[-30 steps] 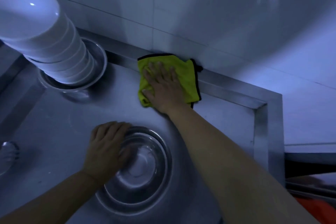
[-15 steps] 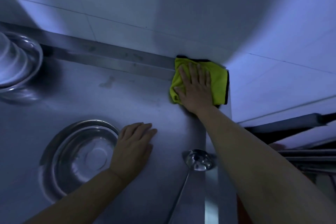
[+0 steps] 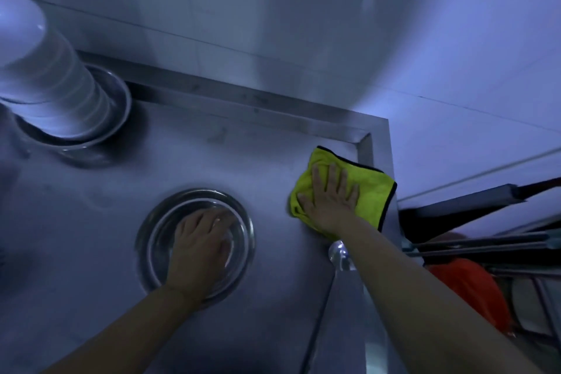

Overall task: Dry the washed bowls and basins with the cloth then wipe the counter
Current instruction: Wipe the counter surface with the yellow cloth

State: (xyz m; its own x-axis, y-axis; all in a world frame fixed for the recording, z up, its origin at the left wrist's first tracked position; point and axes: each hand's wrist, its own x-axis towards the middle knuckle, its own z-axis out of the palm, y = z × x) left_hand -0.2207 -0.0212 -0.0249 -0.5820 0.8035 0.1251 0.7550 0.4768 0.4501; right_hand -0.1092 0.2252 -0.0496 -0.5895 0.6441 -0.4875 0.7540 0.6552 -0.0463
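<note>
Right hand (image 3: pixel 329 202) spread flat on yellow cloth (image 3: pixel 372 191) at counter (image 3: pixel 212 155) corner, right of centre, left hand (image 3: pixel 202 244) fingers relaxed inside steel basin (image 3: pixel 151 237), lower centre, stacked white bowls (image 3: pixel 51 85) upper left

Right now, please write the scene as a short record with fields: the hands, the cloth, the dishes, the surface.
right hand: right hand lies flat with spread fingers, pressing the yellow cloth
left hand: left hand rests inside the steel basin
cloth: folded, on the steel counter near its right back corner
dishes: stack of white bowls standing in a second metal basin, back left
other: a ladle lies near the right forearm
</note>
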